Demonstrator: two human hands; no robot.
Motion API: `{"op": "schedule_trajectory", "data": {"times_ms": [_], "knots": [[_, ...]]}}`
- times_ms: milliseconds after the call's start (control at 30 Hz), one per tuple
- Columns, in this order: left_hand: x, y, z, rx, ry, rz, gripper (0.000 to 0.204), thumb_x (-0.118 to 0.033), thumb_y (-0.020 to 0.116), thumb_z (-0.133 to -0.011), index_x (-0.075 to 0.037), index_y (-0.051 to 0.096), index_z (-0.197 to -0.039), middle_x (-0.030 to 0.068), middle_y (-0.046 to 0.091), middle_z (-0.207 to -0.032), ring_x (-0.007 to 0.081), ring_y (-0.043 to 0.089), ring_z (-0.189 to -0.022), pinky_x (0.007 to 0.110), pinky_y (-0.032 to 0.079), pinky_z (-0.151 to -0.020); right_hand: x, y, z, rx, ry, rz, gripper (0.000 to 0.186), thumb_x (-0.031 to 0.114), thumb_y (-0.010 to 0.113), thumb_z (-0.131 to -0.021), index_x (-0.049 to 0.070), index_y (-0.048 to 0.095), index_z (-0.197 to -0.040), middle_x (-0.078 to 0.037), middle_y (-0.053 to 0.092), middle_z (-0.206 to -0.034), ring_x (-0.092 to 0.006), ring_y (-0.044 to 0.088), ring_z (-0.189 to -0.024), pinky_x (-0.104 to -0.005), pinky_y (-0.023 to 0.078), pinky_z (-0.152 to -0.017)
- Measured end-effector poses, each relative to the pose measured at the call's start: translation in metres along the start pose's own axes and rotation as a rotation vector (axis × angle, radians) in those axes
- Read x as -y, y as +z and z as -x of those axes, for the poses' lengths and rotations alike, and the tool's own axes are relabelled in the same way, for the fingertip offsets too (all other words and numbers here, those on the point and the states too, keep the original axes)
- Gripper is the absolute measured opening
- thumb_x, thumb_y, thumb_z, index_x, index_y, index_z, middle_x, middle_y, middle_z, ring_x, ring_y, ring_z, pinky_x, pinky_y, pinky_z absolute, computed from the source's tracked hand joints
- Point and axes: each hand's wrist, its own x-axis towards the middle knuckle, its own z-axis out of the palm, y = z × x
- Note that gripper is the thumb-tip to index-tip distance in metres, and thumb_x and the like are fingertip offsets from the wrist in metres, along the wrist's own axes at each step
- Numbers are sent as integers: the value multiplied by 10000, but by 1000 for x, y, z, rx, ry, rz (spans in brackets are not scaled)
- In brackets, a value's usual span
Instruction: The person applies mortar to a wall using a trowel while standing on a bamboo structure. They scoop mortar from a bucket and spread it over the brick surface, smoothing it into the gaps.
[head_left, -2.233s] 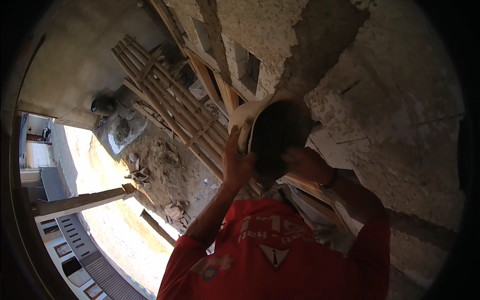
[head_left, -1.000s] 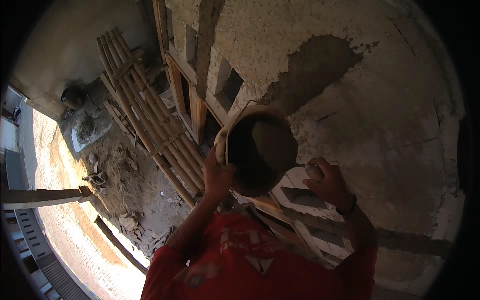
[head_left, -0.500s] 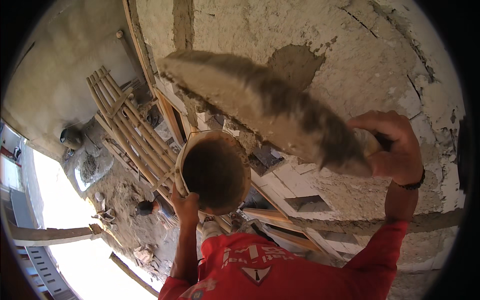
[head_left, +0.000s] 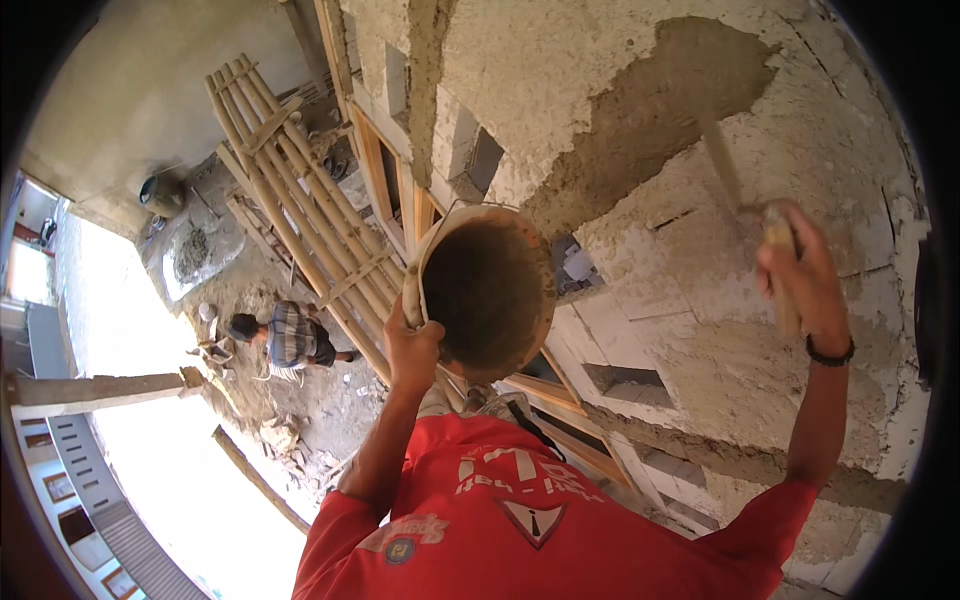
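My left hand [head_left: 412, 350] grips the rim of a round bucket [head_left: 544, 285], whose mouth tilts toward me. Its inside is dark, so I cannot make out how much it holds. Out to the right, my right hand [head_left: 810, 270] is closed around the handle of a trowel [head_left: 722, 165]. The trowel's blade is blurred and looks nearly edge-on, with its tip at a patch of wet mortar [head_left: 670, 105]. That darker patch spreads across the rough pale wall [head_left: 650, 250] in front of me.
Left of the bucket leans a bamboo ladder-like frame [head_left: 300, 215]. Below, another person [head_left: 290, 335] in a checked shirt bends over the rubble-strewn ground. Openings [head_left: 630, 385] and wooden frames [head_left: 380, 165] break the wall. A dark drum [head_left: 160, 195] stands at the far left.
The trowel, earlier large and loaded with mortar across the view, has moved to the wall. The wet patch is now larger. The bucket has shifted rightward in view; the other person shows more fully.
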Motion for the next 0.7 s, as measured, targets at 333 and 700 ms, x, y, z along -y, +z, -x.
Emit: {"op": "schedule_trajectory", "data": {"times_ms": [333,700], "knots": [[14,15,11,0,165,-68,642,21,566,-716,20,517,-1356,59,633,-924,128,606,-790,270,507,-721,-95,220,-1,728,486,-427,434,78,649,-887,-49,524,-1283,-114,636,-881,-181,654,-664,-334,550,-594],[-36,5,-3,160,146,-302,728,12,591,-705,47,463,-1421,152,682,-1058,213,676,-893,307,552,-739,-113,277,-30,399,-556,499,424,156,669,-805,9,558,-1187,-201,644,-732,-378,675,-714,-482,540,-585]]}}
